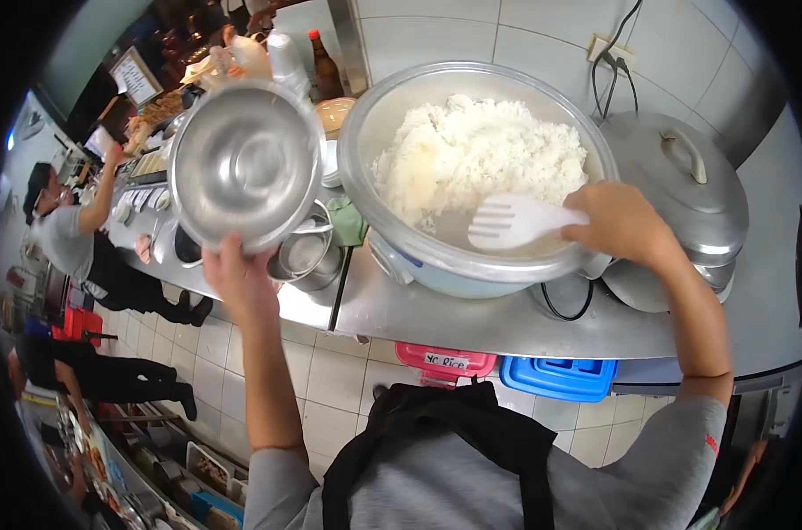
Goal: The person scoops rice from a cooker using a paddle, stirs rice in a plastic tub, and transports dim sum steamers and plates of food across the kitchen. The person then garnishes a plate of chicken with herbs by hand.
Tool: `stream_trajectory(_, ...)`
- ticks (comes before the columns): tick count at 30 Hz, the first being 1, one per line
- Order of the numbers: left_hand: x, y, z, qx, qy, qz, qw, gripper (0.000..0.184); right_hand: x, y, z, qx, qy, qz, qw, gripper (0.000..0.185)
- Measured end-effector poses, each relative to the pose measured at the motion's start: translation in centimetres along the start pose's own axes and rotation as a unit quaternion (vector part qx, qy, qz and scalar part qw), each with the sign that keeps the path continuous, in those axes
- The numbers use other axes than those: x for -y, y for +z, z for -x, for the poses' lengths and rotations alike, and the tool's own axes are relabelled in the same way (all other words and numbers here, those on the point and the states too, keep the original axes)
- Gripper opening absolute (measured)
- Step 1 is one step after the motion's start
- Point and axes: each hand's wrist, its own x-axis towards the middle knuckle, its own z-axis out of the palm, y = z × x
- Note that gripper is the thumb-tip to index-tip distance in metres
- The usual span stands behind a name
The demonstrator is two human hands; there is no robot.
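The fingers of my right hand [620, 223] are closed around the handle of a white rice paddle [511, 221]; the handle's end is hidden in my grip. The paddle is over the near right part of the big pot [472, 263]. Its long axis lies nearly level across my view, and the slotted end points to nine o'clock, slightly toward eight. My left hand [246, 276] pinches a steel bowl [246, 163] by its rim, at the bowl's six o'clock; how the fingers stand behind it, I cannot tell. The bowl's round face is turned to my eyes.

The heap of rice [498, 146] lies at twelve o'clock from the paddle, quite near; whether they touch, I cannot tell. The pot's near rim passes just below the paddle, at six o'clock. Further down, bare metal of the counter [472, 322] gives some room. At the pot's three o'clock, a domed lid [675, 190] stands close beside.

The paddle is smooth, like plastic. The bowl shines, with rings in its middle. The rice is white and grainy. At the pot's eight o'clock is a soft green cloth [346, 221]; at ten, a brown bottle [324, 71] with red cap.
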Motion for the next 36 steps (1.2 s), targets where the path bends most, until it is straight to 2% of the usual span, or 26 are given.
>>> stream_trajectory(2,1.1,5.5,-3.0,0.028,-0.047,0.18,0.982,0.029,0.7,0.9,-1.6,0.029,0.009,0.024,0.999,0.035)
stream_trajectory(4,3.4,8.9,-6.0,0.087,-0.004,0.189,0.978,0.024,2.2,1.4,-3.3,0.14,0.06,0.019,0.988,0.038)
stream_trajectory(7,4.8,10.8,-9.9,0.169,-0.064,0.201,0.963,0.021,4.1,2.8,-5.7,0.187,0.138,0.004,0.972,0.041)
stream_trajectory(11,4.3,8.9,-13.4,0.227,-0.101,0.189,0.95,0.018,5.0,6.1,-8.6,0.135,0.204,-0.063,0.968,0.045)
stream_trajectory(14,5.7,7.1,-15.9,0.274,-0.141,0.185,0.933,0.016,4.9,7.9,-11.4,0.085,0.206,-0.093,0.97,0.047)
stream_trajectory(18,7.3,6.9,-17.3,0.289,-0.143,0.203,0.925,0.018,4.5,10.2,-13.2,0.055,0.17,-0.139,0.974,0.044)
stream_trajectory(20,7.3,6.8,-17.6,0.29,-0.145,0.197,0.925,0.018,4.6,9.1,-13.7,0.039,0.153,-0.143,0.977,0.042)
stream_trajectory(22,7.2,6.8,-18.1,0.285,-0.143,0.191,0.928,0.019,4.4,7.2,-14.8,0.272,0.202,-0.271,0.901,0.039)
stream_trajectory(24,7.1,6.9,-18.0,0.237,-0.148,0.22,0.935,0.015,4.9,7.7,-16.1,0.27,0.221,-0.286,0.892,0.037)
stream_trajectory(26,10.4,9.9,-17.7,0.139,-0.141,0.29,0.936,0.011,5.6,9.0,-16.5,0.273,0.241,-0.301,0.881,0.034)
stream_trajectory(28,11.1,14.3,-16.2,0.113,-0.113,0.322,0.933,0.009,6.5,10.1,-15.7,0.083,0.127,-0.188,0.97,0.032)
stream_trajectory(31,12.4,18.1,-15.6,0.136,-0.075,0.344,0.926,0.011,6.7,8.8,-14.7,0.023,0.122,-0.149,0.981,0.029)
stream_trajectory(36,12.8,19.2,-14.9,0.153,-0.098,0.296,0.938,0.013,5.5,10.8,-16.7,-0.016,0.111,-0.135,0.985,0.029)
